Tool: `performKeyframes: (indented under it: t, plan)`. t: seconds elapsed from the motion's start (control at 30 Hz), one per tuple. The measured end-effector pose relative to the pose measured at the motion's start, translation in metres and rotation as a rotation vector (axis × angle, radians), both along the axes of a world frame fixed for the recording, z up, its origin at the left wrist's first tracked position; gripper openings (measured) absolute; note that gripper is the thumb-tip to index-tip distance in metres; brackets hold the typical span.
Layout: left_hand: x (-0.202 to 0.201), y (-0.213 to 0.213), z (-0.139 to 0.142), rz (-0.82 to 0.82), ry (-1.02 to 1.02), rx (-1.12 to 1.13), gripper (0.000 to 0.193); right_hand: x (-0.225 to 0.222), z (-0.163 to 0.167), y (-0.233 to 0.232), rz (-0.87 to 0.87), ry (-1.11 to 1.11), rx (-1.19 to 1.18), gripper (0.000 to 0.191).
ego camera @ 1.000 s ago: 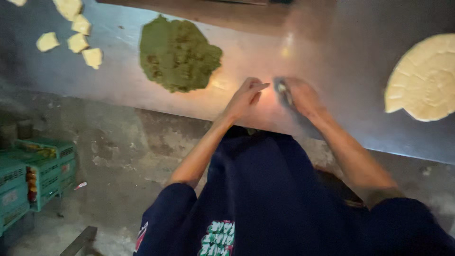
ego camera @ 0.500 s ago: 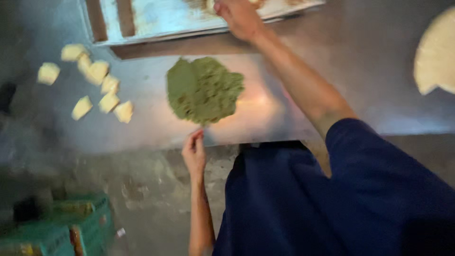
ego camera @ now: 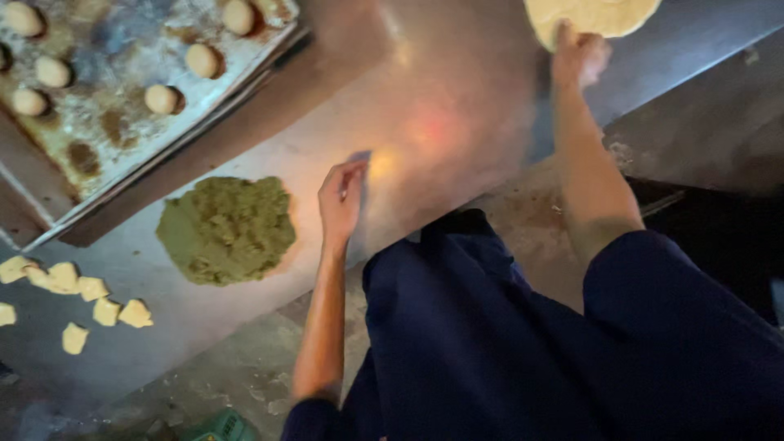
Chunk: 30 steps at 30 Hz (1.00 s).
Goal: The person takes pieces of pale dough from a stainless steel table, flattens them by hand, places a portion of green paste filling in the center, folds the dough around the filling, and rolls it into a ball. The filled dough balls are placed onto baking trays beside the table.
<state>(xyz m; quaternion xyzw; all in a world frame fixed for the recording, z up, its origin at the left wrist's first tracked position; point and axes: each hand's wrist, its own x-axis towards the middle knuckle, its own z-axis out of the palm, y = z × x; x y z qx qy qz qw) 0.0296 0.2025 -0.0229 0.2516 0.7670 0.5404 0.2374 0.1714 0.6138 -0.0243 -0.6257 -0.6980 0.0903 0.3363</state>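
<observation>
A metal baking tray [ego camera: 90, 155] sits at the upper left of the steel worktop [ego camera: 441, 106], tilted across the corner of view. It holds six pale round dough balls [ego camera: 162, 99] that show in frame, spaced apart on a floured, stained surface; the tray runs past the picture edge, so more may lie out of sight.

On the worktop below the tray lies one flattened mound of green filling [ego camera: 226, 229]. Left of it sit seven small pale dough cubes [ego camera: 106, 310], clustered loosely, some touching.

The left hand [ego camera: 341, 200] rests at the near edge of the worktop, just right of the green filling. Its fingers are loosely curled and hold nothing; the fingertips touch or nearly touch the steel, which of the two cannot be told.

The right hand [ego camera: 578, 55] reaches to the far right of the worktop. Its fingers are bent over the near edge of one flat round dough sheet [ego camera: 592, 15], gripping or pressing it. The sheet lies at the top edge of view, well apart from the tray and the filling
</observation>
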Motion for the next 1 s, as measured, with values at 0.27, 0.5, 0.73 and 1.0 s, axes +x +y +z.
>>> performKeyframes:
  t: [0.27,0.5,0.73,1.0]
  plan:
    - [0.079,0.133,-0.052,-0.305,-0.214,0.204,0.027,0.081,0.030,-0.004,0.664,-0.058,-1.025,0.033]
    - [0.097,0.121,-0.075,0.079,-1.345,0.547,0.053,-0.007,0.070,-0.152,1.538,-0.321,-0.517,0.034]
    - [0.009,-0.051,-0.056,0.502,-1.018,1.061,0.063,-0.125,0.061,-0.306,1.850,0.021,-0.547,0.018]
    - [0.019,-0.202,-0.038,0.725,-0.943,0.863,0.054,-0.241,-0.031,-0.413,1.938,0.015,-0.045,0.032]
